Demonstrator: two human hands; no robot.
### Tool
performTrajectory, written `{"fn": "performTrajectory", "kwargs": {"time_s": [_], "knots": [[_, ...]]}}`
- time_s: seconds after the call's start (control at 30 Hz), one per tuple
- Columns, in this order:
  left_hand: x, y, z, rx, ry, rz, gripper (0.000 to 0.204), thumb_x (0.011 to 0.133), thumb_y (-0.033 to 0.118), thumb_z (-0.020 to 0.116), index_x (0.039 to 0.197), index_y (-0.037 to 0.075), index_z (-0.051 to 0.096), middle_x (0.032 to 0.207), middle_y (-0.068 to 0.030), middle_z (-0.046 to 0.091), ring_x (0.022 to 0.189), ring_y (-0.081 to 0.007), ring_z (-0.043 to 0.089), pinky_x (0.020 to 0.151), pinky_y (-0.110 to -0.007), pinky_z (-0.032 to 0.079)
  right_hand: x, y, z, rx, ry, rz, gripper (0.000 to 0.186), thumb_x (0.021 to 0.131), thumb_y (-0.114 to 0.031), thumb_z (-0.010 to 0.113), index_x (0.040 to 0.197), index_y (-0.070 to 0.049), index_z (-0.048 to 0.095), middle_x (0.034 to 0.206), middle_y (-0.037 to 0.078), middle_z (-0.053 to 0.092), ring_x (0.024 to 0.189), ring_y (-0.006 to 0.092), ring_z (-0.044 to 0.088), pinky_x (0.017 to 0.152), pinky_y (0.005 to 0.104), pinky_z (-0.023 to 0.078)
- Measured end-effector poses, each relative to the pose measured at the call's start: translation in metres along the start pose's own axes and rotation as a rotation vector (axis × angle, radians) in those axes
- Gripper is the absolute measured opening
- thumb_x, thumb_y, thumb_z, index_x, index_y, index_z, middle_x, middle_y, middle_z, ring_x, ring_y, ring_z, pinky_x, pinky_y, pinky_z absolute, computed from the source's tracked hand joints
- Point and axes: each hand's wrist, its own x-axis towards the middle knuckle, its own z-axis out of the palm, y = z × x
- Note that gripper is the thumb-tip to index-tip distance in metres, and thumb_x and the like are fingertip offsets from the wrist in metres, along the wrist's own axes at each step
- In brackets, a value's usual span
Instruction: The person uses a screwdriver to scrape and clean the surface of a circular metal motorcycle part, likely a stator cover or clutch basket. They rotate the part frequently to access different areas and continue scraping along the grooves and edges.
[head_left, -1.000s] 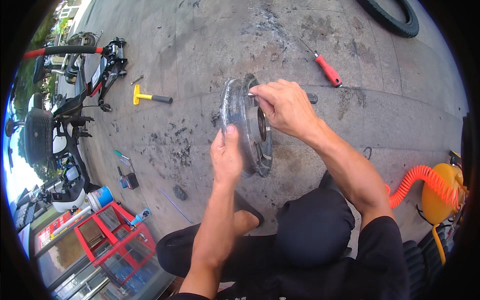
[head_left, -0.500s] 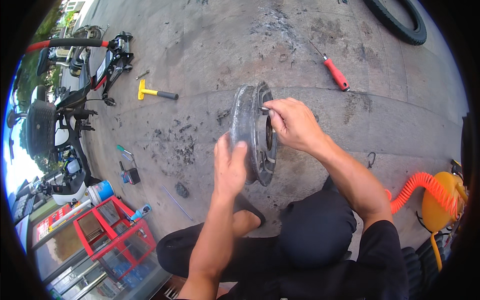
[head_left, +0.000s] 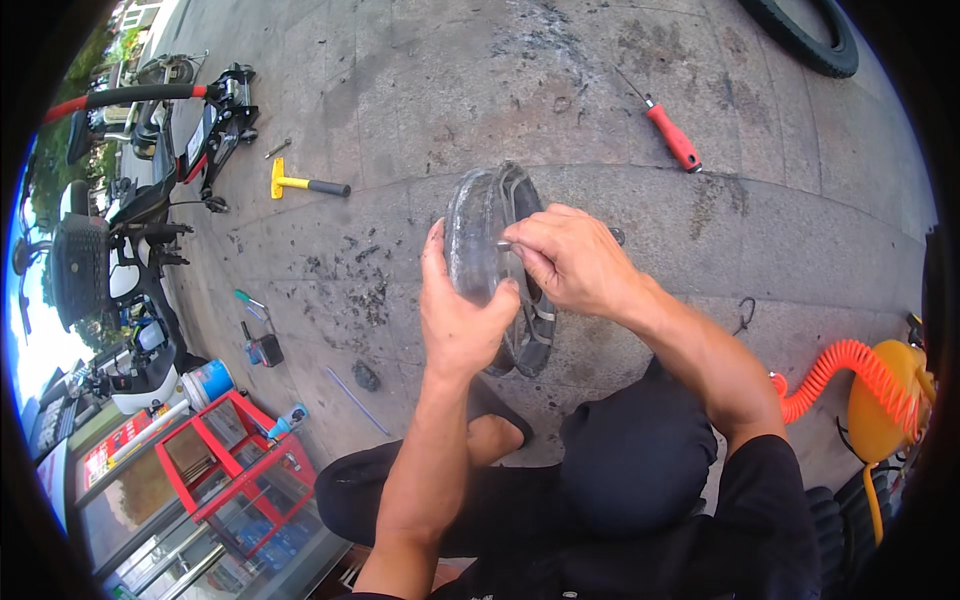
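Note:
A worn grey wheel rim (head_left: 474,215) with dark spokes stands on edge above the ground, bare of any tyre. My left hand (head_left: 458,325) grips its near-left side, fingers over the outer channel and thumb across the near edge. At the rim's right edge, my right hand (head_left: 585,262) pinches a small shiny metal piece (head_left: 504,244) between thumb and forefinger. The piece touches the rim's channel; its exact kind is too small to tell. My right hand covers much of the hub and spokes.
On the ground lie a red-handled screwdriver (head_left: 672,138), a yellow hammer (head_left: 308,184), a cordless power tool (head_left: 264,348) and a black tyre (head_left: 800,40). A red-framed cabinet (head_left: 238,470) is at lower left, parked scooters at far left, an orange coiled hose (head_left: 840,370) at right.
The rim has tilted, showing more of its outer channel. My right hand has moved slightly left and down, bringing the metal piece to the channel; my left hand has shifted its grip.

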Motion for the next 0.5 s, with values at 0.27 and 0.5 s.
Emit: {"fn": "performTrajectory", "kwargs": {"time_s": [0.27,0.5], "knots": [[0.004,-0.007,-0.003,-0.033,-0.02,0.016,0.079,0.075,-0.001,0.068,0.145,-0.005,0.034,0.109,-0.0081,0.062,0.095,-0.012,0.06,0.084,-0.027,0.052,-0.011,0.006,0.012,0.01,-0.032,0.039,0.011,0.084,-0.009,0.065,0.094,-0.007,0.067,0.08,0.011,0.066,0.079,0.0357,0.062,0.07,0.0454,0.049],[0.003,-0.014,-0.008,-0.032,-0.02,0.008,0.079,0.075,-0.002,0.068,0.146,-0.005,0.033,0.112,-0.0095,0.061,0.097,-0.013,0.06,0.084,-0.027,0.051,0.0,0.007,0.011,0.038,0.029,0.037,0.012,0.086,-0.011,0.066,0.096,-0.005,0.066,0.083,0.01,0.067,0.08,0.0339,0.062,0.071,0.0443,0.049]]}}
